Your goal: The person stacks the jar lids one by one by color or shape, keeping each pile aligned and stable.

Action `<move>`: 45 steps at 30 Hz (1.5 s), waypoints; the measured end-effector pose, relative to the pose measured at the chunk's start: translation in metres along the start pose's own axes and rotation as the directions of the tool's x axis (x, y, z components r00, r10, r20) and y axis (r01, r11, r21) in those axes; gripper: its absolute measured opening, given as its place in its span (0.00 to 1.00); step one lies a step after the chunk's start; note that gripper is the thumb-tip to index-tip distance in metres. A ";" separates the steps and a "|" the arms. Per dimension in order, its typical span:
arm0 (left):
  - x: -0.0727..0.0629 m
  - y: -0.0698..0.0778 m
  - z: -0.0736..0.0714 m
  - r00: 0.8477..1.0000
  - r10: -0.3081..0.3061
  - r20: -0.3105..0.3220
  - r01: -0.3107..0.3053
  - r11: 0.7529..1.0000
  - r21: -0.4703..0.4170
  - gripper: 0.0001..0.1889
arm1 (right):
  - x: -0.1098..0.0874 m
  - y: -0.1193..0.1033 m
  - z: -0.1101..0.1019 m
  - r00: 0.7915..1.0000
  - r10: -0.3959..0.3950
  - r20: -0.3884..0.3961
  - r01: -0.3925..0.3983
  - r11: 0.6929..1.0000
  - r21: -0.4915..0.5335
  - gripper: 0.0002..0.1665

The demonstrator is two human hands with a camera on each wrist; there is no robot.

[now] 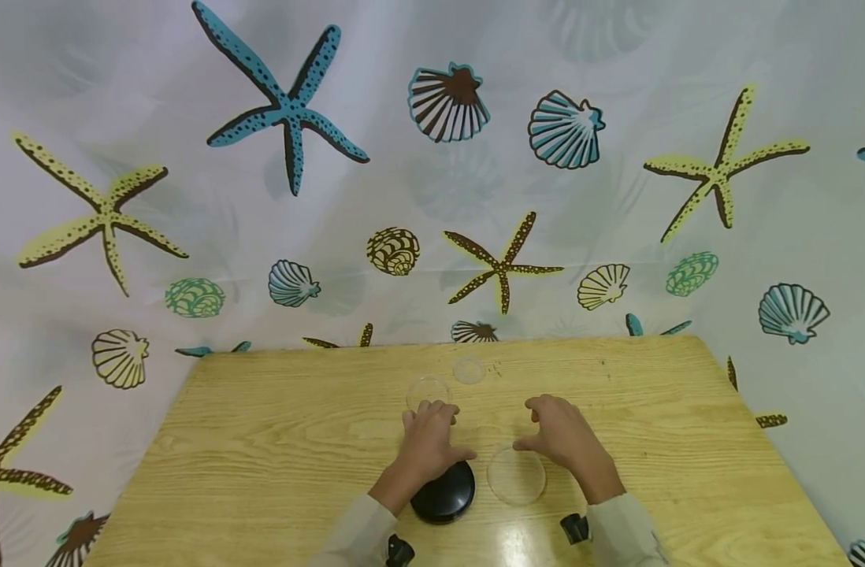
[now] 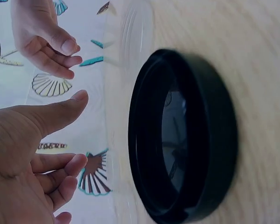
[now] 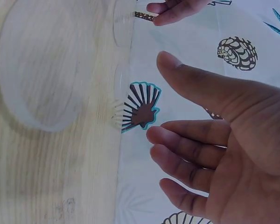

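White cloth (image 1: 376, 189) printed with starfish and shells is seen behind and to both sides of a wood-grain tabletop (image 1: 262, 441). Over it both forearms, covered by pale sleeves (image 1: 354, 535), are stretched forward, and the hands are raised with their thumbs turned toward each other. The left hand (image 1: 427, 442) is held above the far side of a black round piece (image 1: 443, 496), its thumb extended to the right and its fingers loosely bent; nothing is gripped. The right hand (image 1: 558, 429) is held near the far rim of a large clear round piece (image 1: 516, 476), thumb and fingers parted, the fingers slightly curved; nothing is gripped there either. In the left wrist view, a raised rim is seen around the black piece's glossy, reflecting middle. It is placed just left of the large clear piece. Farther back, a second clear round piece (image 1: 428, 387) is partly covered by the left fingers, and a smaller clear disc (image 1: 469, 370) is set beyond it to the right. Whether the clear pieces are flat or shallowly hollow cannot be told with confidence.
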State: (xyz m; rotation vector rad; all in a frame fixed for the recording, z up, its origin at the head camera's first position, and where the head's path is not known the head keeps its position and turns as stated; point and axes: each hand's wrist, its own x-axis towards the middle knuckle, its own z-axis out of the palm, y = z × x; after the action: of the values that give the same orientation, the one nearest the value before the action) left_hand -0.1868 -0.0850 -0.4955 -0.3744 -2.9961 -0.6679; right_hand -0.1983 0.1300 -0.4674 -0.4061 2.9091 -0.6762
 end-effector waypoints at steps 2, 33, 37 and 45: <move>0.003 -0.006 -0.004 1.000 -0.010 -0.020 0.010 1.000 0.003 0.34 | 0.005 -0.004 0.000 1.000 -0.014 -0.005 0.014 1.000 0.002 0.38; 0.039 -0.073 -0.010 0.984 -0.169 -0.061 0.171 0.985 0.033 0.38 | 0.084 -0.039 0.043 0.994 -0.102 0.026 0.103 0.994 -0.045 0.42; 0.043 -0.078 -0.009 0.981 -0.190 -0.033 0.191 0.981 0.039 0.39 | 0.089 -0.039 0.046 0.995 -0.088 0.042 0.089 0.996 -0.023 0.41; 0.046 -0.091 -0.006 0.979 -0.205 0.016 0.205 0.979 0.006 0.37 | 0.100 -0.041 0.055 0.993 -0.093 0.071 0.092 0.996 0.019 0.40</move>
State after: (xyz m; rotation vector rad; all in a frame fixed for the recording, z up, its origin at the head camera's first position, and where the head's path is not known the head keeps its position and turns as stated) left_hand -0.2540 -0.1569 -0.5231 -0.0704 -3.0786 -0.6759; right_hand -0.2745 0.0430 -0.5046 -0.5547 2.8302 -0.6826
